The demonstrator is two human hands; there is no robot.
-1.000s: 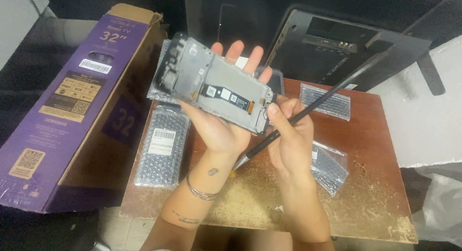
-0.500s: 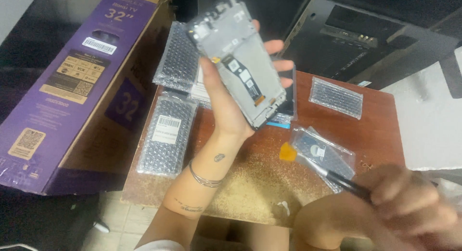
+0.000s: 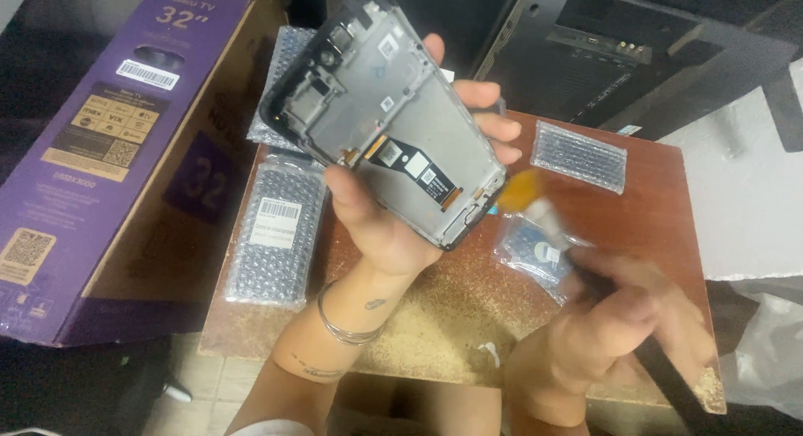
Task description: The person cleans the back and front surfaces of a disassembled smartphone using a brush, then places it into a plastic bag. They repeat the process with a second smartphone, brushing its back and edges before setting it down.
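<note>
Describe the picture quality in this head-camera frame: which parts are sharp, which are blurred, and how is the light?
Head view: the phone frame in the left hand is sharp; the right hand and its brush are smeared by motion blur; the light is soft and even on the wooden table, dim towards the dark edges, with no strong glare.

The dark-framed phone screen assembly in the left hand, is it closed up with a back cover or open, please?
Open: the dark-framed phone screen assembly shows its bare metal inner frame, black flex cable and empty compartments, with no back cover, held in the left hand.
</note>
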